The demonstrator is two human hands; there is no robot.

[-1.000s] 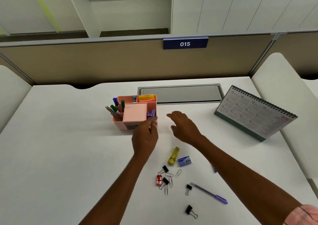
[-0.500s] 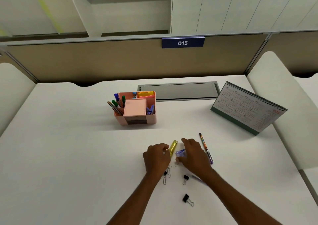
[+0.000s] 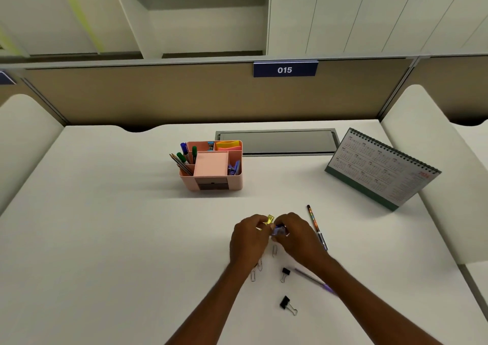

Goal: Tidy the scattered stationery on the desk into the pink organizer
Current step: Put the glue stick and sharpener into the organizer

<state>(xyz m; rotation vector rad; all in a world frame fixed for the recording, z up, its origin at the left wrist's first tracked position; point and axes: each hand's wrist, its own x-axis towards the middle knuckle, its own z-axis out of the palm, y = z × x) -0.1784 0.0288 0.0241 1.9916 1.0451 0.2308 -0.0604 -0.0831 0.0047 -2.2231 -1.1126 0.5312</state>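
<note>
The pink organizer [image 3: 233, 182] stands mid-desk with pens, pencils, sticky notes and a purple clip inside. Nearer to me, my left hand [image 3: 248, 240] pinches a small yellow item [image 3: 269, 219] and my right hand [image 3: 298, 236] pinches a small blue box [image 3: 279, 230]; the two hands meet just above the desk. Loose paper clips [image 3: 274, 251] lie under and beside my hands. Two black binder clips [image 3: 284, 273] [image 3: 286, 303] lie closer to me. A patterned pen [image 3: 315, 225] lies right of my right hand, and a purple pen [image 3: 314, 281] is partly hidden under my right forearm.
A desk calendar [image 3: 380, 170] stands at the right rear. A grey cable hatch [image 3: 277, 142] is set into the white desk [image 3: 105, 225] behind the organizer. A tan partition with a "015" sign [image 3: 285, 69] closes the back.
Both hands came back from the organizer to the scattered items. They closed on the yellow item and the blue box and have lifted them slightly together.
</note>
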